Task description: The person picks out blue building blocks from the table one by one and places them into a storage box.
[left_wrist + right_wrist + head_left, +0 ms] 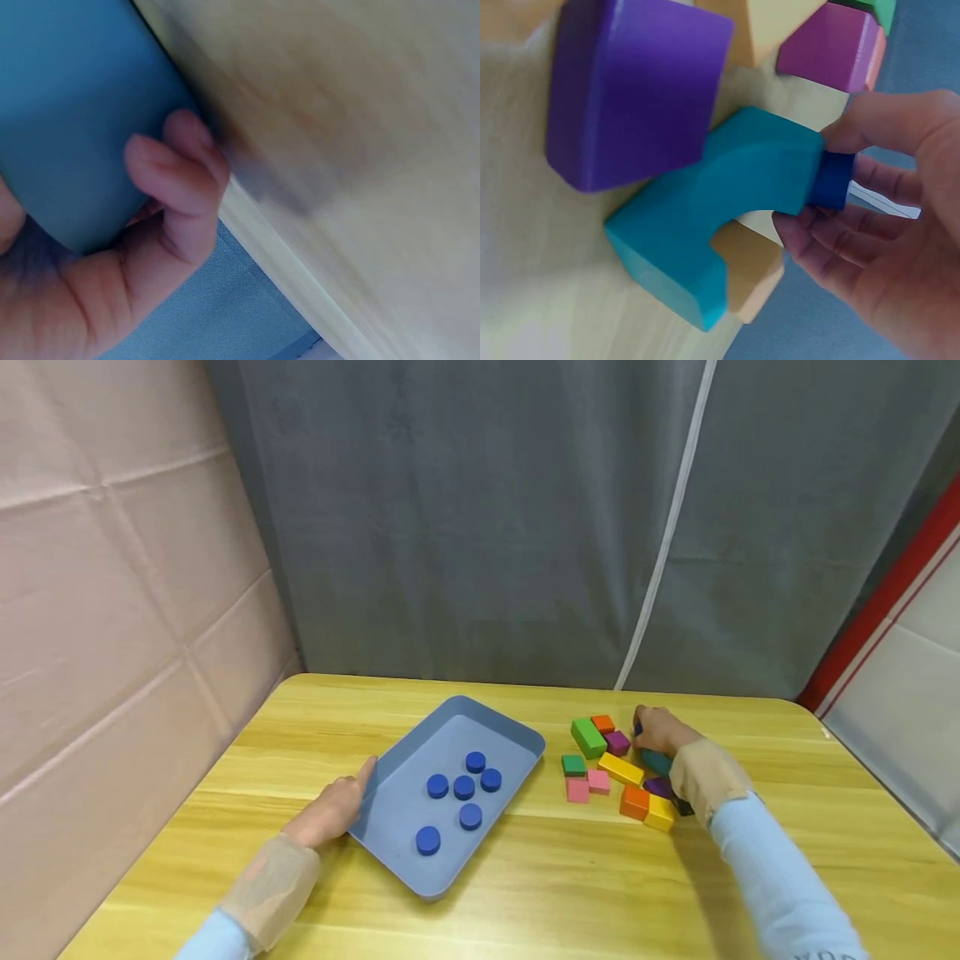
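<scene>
A blue-grey tray (390,835) lies at an angle on the table, with several round blue discs (464,787) spread over its floor. At its left side my left hand (335,806) grips the rim; up close, the curled fingers (176,180) wrap the tray's wall (82,112). Over the far side of the block pile, my right hand (663,731) pinches a small blue disc (831,181) between thumb and fingers. Beside that disc, overlapping it in the right wrist view, is a teal arch block (727,176). A purple block (641,94) sits next to the arch.
Around the right hand are several loose blocks: a light green one (588,737), a yellow bar (621,768), pink cubes (577,790), a dark green piece (573,766) and an orange cube (634,802). A grey curtain (465,527) hangs behind the wooden table (540,885).
</scene>
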Demonstrator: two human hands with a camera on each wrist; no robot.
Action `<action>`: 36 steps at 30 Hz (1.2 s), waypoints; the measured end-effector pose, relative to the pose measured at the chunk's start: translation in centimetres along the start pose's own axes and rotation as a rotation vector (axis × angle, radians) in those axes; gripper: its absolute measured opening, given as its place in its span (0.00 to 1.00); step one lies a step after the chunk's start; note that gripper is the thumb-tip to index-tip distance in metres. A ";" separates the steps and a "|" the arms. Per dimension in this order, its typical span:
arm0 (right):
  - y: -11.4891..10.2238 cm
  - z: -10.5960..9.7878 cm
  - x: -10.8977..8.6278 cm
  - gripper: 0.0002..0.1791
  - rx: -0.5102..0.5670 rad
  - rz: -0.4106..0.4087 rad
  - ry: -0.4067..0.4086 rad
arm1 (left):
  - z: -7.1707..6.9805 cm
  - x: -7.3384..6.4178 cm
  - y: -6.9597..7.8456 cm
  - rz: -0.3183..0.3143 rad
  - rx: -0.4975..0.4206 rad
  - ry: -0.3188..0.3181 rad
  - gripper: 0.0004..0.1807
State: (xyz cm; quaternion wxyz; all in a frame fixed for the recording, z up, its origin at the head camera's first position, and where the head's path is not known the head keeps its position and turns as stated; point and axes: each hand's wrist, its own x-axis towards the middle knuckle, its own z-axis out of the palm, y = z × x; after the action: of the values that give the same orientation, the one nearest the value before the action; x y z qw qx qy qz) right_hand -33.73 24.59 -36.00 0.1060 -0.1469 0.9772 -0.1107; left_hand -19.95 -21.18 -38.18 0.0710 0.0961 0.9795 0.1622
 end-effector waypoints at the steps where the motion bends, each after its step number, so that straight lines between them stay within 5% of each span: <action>1: -0.1 -0.2 -0.1 0.20 -0.002 -0.007 0.011 | 0.0 0.0 0.0 0.000 -0.004 0.000 0.42; 11: -1.2 -1.1 -0.3 0.24 0.036 -0.012 0.120 | -0.2 -0.1 -0.1 0.009 0.005 0.001 0.41; 22: -3.2 -2.2 -0.9 0.21 0.010 -0.155 0.320 | -0.2 0.0 0.1 0.009 0.007 0.006 0.41; 36: -6.8 -3.0 -1.4 0.19 0.032 -0.217 0.374 | 0.0 0.2 0.1 0.008 -0.014 0.003 0.41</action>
State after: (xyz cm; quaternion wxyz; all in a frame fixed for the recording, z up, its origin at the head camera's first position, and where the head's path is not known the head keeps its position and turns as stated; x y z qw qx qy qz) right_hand -31.35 19.27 -31.27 -0.0872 -0.2264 0.9565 -0.1621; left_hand -20.10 -21.01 -38.15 0.0693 0.0995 0.9781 0.1693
